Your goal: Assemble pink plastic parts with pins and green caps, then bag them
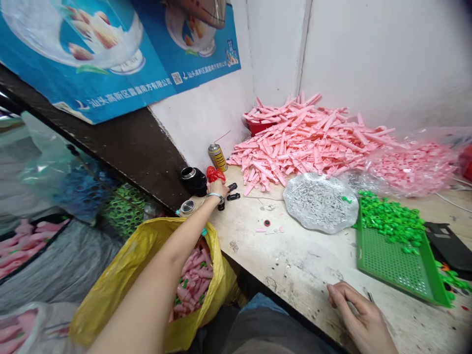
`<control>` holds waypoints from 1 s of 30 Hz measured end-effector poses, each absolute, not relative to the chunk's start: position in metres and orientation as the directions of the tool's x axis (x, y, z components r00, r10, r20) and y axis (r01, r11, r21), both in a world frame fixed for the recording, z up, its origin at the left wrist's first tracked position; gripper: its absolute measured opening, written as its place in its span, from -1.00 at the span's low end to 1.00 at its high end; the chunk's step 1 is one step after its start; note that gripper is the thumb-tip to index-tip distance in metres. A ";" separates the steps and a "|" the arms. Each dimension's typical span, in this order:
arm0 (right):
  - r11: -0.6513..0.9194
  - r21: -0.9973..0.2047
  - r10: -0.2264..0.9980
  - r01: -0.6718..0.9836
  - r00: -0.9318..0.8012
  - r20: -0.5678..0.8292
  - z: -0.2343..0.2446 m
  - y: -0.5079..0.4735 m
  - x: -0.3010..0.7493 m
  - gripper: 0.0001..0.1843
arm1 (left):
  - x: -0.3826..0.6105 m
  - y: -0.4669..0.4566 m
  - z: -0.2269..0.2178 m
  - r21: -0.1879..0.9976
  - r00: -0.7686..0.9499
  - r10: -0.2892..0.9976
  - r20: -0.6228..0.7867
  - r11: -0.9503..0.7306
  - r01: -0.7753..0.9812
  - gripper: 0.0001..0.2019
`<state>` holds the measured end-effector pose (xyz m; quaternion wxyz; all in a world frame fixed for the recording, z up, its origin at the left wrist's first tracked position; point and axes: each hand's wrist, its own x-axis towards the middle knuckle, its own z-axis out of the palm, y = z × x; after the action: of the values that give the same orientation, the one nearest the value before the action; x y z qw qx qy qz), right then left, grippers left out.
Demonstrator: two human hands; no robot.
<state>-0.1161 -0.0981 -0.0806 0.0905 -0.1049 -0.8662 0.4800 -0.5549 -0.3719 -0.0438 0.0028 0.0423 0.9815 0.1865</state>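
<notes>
Left hand [217, 189] against a red plastic bag [216, 173], grip unclear — black plastic parts [233, 196] beside, right hand [356, 307] curled, holding nothing visible

Moulded plastic parts heaped in the back corner of the counter, a sack below its left edge.

The pile of moulded plastic parts [302, 140] sits in the back corner of the counter [295, 255], with a plastic bag of rings [413, 169] to its right. A foil tray [320, 202] lies in front of the pile, and a mesh tray [391, 268] lies right of that. Near the back-left corner, the left hand [217, 189] is just beside a spray can [217, 157] and small black fittings [232, 191]. The right hand [359, 307] lies at the near edge. The sack [110, 300] sits below the left edge, under the left forearm.
</notes>
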 end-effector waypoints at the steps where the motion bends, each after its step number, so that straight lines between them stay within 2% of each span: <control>1: 0.520 -0.849 0.268 0.096 -0.962 0.055 -0.081 -0.098 -0.116 -0.64 | -0.555 -0.375 -0.044 0.380 -0.998 0.062 0.007 0.923 0.060 -0.69; 4: 0.524 -0.847 0.259 0.090 -0.964 0.058 -0.083 -0.098 -0.116 -0.63 | -0.552 -0.380 -0.044 0.447 -0.999 0.041 -0.015 0.894 0.030 -0.71; 7: 0.521 -0.849 0.256 0.085 -0.965 0.061 -0.085 -0.099 -0.117 -0.63 | -0.547 -0.383 -0.047 0.513 -0.995 0.081 -0.053 0.857 0.042 -0.68; 10: 0.512 -0.855 0.256 0.084 -0.965 0.058 -0.086 -0.099 -0.118 -0.64 | -0.542 -0.389 -0.050 0.532 -0.987 0.118 -0.110 0.846 0.042 -0.67; 14: 0.495 -0.865 0.248 0.089 -0.968 0.042 -0.089 -0.100 -0.117 -0.65 | -0.534 -0.405 -0.053 0.447 -0.987 0.073 -0.142 0.895 0.002 -0.63; 18: 0.476 -0.875 0.238 0.092 -0.971 0.027 -0.094 -0.100 -0.116 -0.66 | -0.523 -0.420 -0.055 0.308 -0.990 0.030 -0.137 0.951 -0.014 -0.42; 21: 0.472 -0.876 0.234 0.098 -0.972 0.017 -0.097 -0.099 -0.116 -0.66 | -0.518 -0.424 -0.051 0.247 -0.992 0.054 -0.118 0.969 0.024 -0.47; 24: 0.470 -0.876 0.240 0.105 -0.971 0.013 -0.097 -0.099 -0.116 -0.66 | -0.516 -0.419 -0.045 0.223 -0.986 0.155 -0.062 0.965 0.137 -0.50; 30: 0.505 -0.861 0.235 0.064 -0.970 0.065 -0.090 -0.101 -0.116 -0.63 | -0.514 -0.389 -0.047 0.158 -0.862 0.505 -0.027 0.854 0.496 -0.43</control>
<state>-0.1164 -0.1012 -0.0903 0.0871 -0.0868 -0.8630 0.4901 -0.5138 -0.3893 -0.0473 0.0336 0.2601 0.9622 0.0728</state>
